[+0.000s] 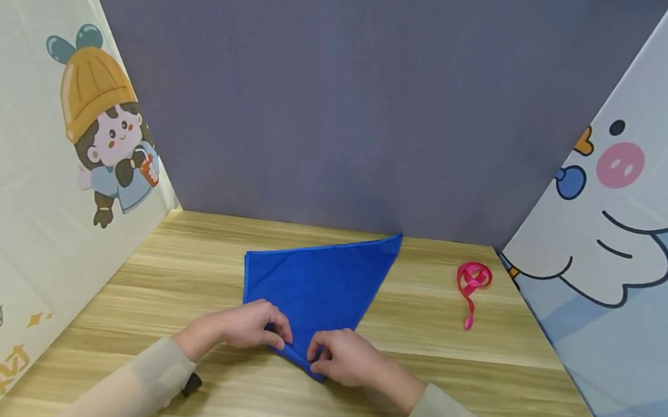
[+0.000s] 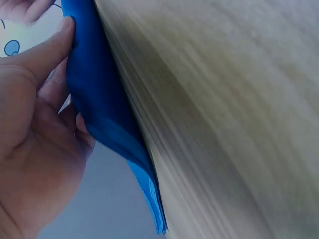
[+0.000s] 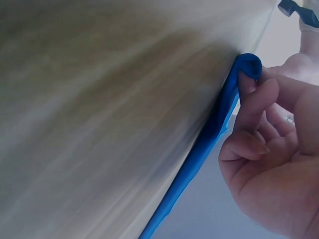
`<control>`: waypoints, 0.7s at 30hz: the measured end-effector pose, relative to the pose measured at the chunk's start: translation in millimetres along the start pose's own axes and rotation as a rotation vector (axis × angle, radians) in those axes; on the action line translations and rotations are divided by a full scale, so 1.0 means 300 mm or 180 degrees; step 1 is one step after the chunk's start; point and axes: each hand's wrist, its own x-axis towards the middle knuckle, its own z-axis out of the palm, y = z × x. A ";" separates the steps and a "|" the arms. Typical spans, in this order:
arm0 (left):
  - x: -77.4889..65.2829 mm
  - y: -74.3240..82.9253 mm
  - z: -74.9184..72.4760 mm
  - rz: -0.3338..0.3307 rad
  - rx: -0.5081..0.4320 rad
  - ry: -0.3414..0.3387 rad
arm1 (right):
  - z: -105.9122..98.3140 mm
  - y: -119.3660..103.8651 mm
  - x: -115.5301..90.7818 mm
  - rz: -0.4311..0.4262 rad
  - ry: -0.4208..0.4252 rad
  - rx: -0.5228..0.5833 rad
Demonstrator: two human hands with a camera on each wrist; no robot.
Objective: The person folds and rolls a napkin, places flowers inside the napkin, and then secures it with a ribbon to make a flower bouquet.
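A blue cloth lies on the wooden table, its near edge curled into a narrow roll. At the left part of that roll, my left hand grips the cloth between thumb and fingers. In the left wrist view the thumb lies along the blue fabric. Near the roll's right end, my right hand pinches the cloth. The right wrist view shows the spiral end of the roll with a fingertip at its opening. Toward the back, the cloth spreads flat to a pointed corner.
A pink ribbon lies loosely looped on the right side of the wooden table. A grey panel stands behind the table. Printed white panels flank the left and right sides.
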 end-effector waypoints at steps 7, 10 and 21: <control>0.016 0.000 0.005 -0.0084 -0.0257 0.0052 | -0.011 0.018 -0.002 0.0093 -0.0073 0.0372; 0.021 -0.002 0.005 -0.0086 -0.0216 0.0040 | -0.017 0.020 -0.001 0.0156 -0.0100 0.0495; 0.011 0.000 0.012 0.0080 0.0445 0.0101 | -0.017 0.015 0.012 0.0107 -0.0105 0.0297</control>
